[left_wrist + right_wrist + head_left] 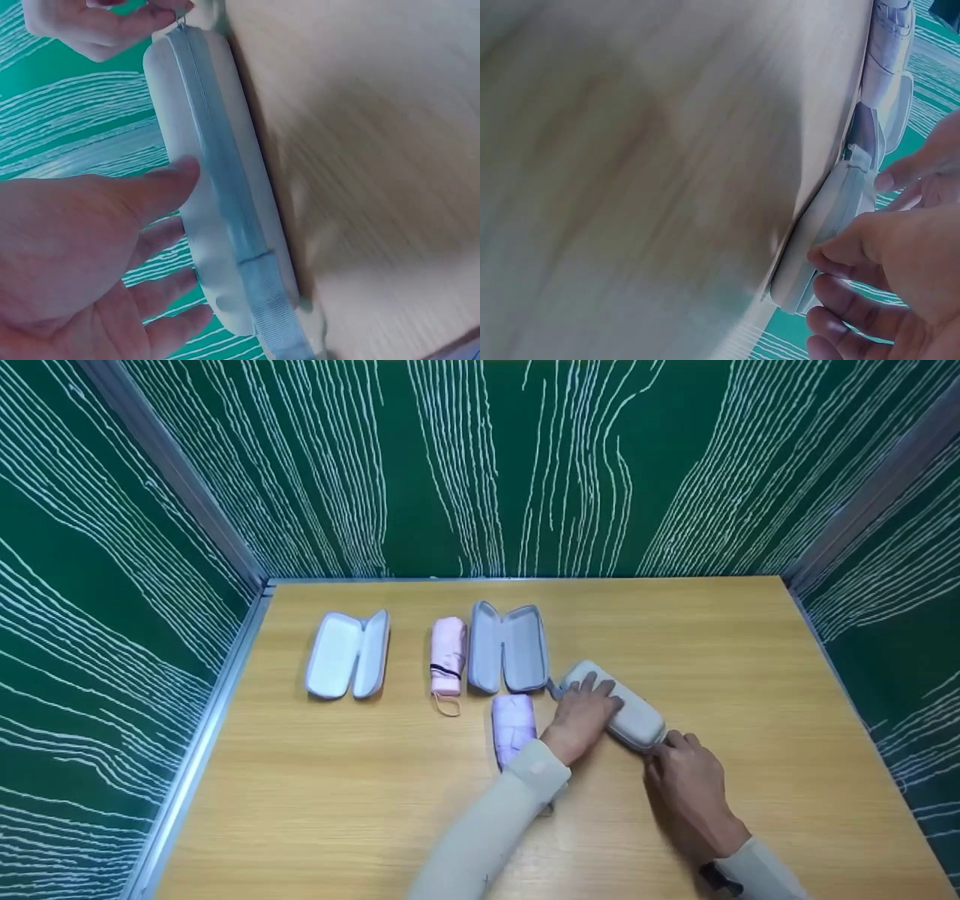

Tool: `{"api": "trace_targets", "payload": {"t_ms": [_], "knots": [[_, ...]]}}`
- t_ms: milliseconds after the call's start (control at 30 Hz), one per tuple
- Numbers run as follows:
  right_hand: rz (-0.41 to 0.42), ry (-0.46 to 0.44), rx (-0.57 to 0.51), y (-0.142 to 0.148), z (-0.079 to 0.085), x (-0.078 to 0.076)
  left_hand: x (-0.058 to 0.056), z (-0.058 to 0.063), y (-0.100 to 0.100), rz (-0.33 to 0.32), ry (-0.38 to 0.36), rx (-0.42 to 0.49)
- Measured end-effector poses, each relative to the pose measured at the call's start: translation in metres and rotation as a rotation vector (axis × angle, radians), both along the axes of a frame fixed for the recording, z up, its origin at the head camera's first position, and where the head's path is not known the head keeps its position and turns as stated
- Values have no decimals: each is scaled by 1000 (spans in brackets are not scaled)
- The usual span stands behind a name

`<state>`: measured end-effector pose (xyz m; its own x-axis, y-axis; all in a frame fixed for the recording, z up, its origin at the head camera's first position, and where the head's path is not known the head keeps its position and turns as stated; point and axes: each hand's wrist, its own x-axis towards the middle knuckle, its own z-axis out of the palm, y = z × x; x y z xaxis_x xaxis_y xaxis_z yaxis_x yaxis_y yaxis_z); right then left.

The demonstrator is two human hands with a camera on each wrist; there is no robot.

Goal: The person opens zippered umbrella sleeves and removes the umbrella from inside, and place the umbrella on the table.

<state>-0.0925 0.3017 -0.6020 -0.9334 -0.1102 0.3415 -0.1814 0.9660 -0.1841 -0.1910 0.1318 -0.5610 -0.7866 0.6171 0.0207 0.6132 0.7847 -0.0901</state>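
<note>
A closed pale grey zippered case (637,718) lies at a slant on the table, right of centre. My left hand (579,724) rests on its far left part, fingers spread and fairly straight over the lid. At the case's near right end, my right hand (691,784) pinches the zipper pull (181,22) between thumb and finger. In the left wrist view, a blue-grey zipper band (225,165) runs along the side, with a fabric strap (277,311) at the other end. A purple folded umbrella (514,727) lies beside my left wrist, partly covered by the sleeve.
Further left stand an open grey case (525,649), a pink folded umbrella (448,652) with a wrist loop, and an open white case (334,656). Green panels (450,472) with white lines enclose the wooden table (337,795) at the back and sides.
</note>
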Motion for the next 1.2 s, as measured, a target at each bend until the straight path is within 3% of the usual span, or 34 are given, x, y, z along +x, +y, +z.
{"api": "trace_targets", "payload": {"t_ms": [300,433,667,933,1200], "knots": [[-5,6,-12,8,4,0,-8,-2,-4,-68,-6,71],[-16,-13,-12,9,4,0,-8,-6,-3,-80,30,70],[-27,-22,-11,9,4,-2,-3,-9,-3,-33,47,66],[-4,40,-3,5,1,-2,4,-13,-2,11,112,53],[-28,10,-5,3,-1,0,8,-17,-1,33,145,53]]}}
